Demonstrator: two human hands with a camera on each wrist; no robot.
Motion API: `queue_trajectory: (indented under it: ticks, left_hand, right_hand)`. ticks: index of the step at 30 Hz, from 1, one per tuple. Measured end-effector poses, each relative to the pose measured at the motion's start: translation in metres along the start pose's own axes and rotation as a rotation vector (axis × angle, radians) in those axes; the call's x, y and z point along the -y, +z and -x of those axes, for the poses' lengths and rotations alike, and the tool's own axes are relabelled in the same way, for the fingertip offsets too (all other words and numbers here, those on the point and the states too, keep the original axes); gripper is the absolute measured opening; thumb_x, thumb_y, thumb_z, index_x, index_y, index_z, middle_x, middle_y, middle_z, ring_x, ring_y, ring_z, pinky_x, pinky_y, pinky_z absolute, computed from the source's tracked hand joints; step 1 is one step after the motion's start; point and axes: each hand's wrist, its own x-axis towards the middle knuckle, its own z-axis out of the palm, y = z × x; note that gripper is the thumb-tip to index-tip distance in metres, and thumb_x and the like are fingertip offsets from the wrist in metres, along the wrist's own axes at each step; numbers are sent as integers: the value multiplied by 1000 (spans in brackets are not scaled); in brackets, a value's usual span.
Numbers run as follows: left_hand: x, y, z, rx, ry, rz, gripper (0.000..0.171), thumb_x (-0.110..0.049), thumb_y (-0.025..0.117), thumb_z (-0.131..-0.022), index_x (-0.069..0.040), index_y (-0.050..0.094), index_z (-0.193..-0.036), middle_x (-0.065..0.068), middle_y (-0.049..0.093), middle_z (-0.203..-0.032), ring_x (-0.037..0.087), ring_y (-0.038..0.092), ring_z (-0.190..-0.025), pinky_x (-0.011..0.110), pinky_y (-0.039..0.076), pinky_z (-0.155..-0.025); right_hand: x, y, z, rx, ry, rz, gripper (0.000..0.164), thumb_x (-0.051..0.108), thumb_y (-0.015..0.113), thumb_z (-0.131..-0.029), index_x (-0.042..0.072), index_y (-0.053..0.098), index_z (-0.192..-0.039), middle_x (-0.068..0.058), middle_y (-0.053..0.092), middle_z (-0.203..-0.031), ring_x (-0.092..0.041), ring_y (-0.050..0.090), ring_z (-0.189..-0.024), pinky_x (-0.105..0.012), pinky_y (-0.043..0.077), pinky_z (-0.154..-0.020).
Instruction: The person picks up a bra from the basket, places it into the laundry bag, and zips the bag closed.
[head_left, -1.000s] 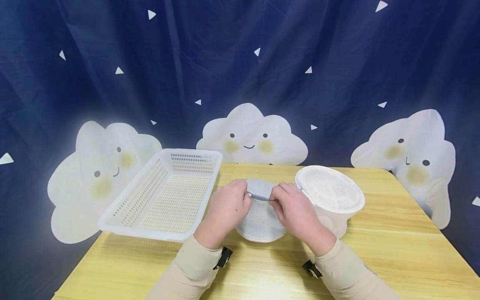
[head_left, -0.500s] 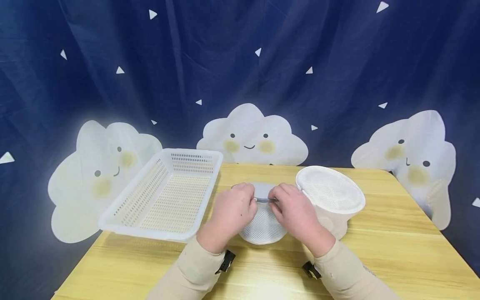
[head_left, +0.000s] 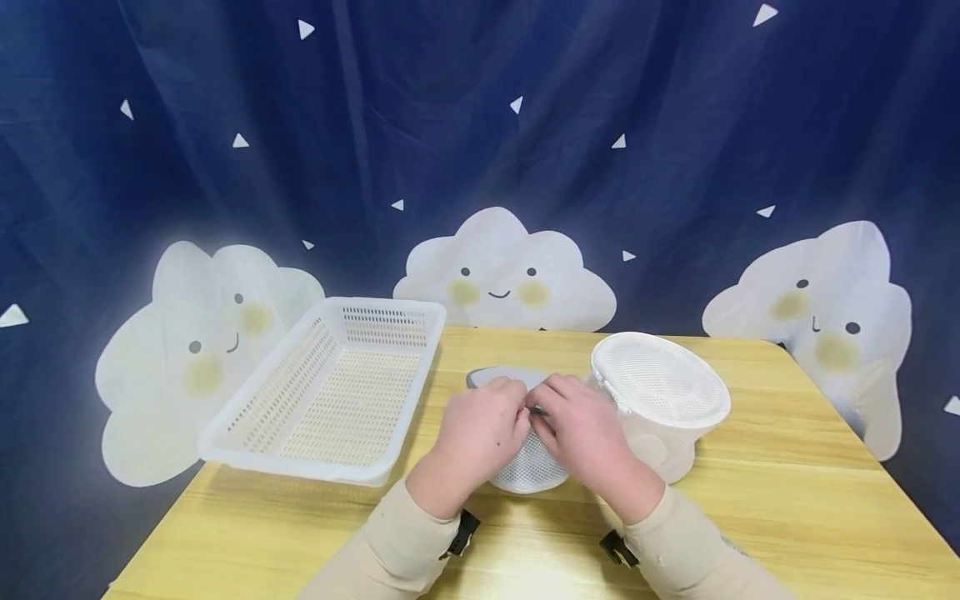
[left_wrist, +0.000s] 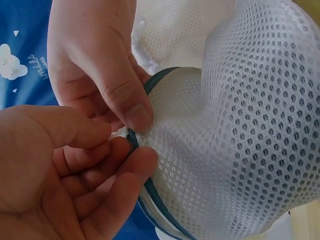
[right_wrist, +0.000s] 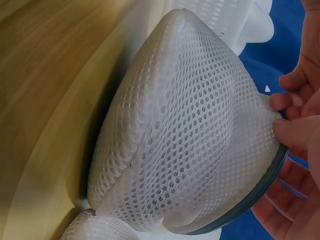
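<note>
A small white mesh laundry bag (head_left: 531,462) with a grey zippered rim stands on the table in front of me. My left hand (head_left: 483,425) pinches the zipper edge of its top, beside a small whitish piece at the fingertips in the left wrist view. Close against it, my right hand (head_left: 581,427) grips the same rim, its thumb pressing the mesh (left_wrist: 185,150) just inside the dark zipper band (left_wrist: 162,200). Both hands cover the front of the rim in the head view. The bag's mesh side (right_wrist: 175,125) bulges outward in the right wrist view.
To the left stands a large white plastic basket (head_left: 397,454) with slotted walls. A bigger white mesh laundry bag (head_left: 660,383) with a white rim stands close by my right hand. Wooden table (head_left: 787,492) extends to the right; a blue cloud-print curtain (head_left: 480,125) hangs behind.
My left hand has slid right along the rim until it meets the right hand, which has moved slightly nearer and left. The left part of the grey-rimmed lid has come into view.
</note>
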Motion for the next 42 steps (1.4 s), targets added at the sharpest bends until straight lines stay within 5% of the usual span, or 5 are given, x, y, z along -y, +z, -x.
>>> queue_trajectory:
  ticks: [22, 42]
  left_hand:
    - [5, 2, 0, -4, 8, 38, 25, -18, 70, -89, -17, 51, -73, -8, 48, -66, 12, 50, -55, 30, 39, -47]
    - [23, -9, -4, -22, -117, 45, 22, -15, 67, -87, -18, 50, -73, -7, 46, -65, 14, 45, -53, 30, 37, -46]
  right_hand:
    - [0, -4, -1, -9, -12, -52, 24, 10, 84, -78, 17, 62, -84, 6, 59, -82, -18, 58, -77, -33, 50, -64]
    - [-8, -12, -3, -12, 41, -85, 26, 4, 82, -79, 15, 59, -86, 2, 59, -87, -20, 56, -77, -35, 50, -66]
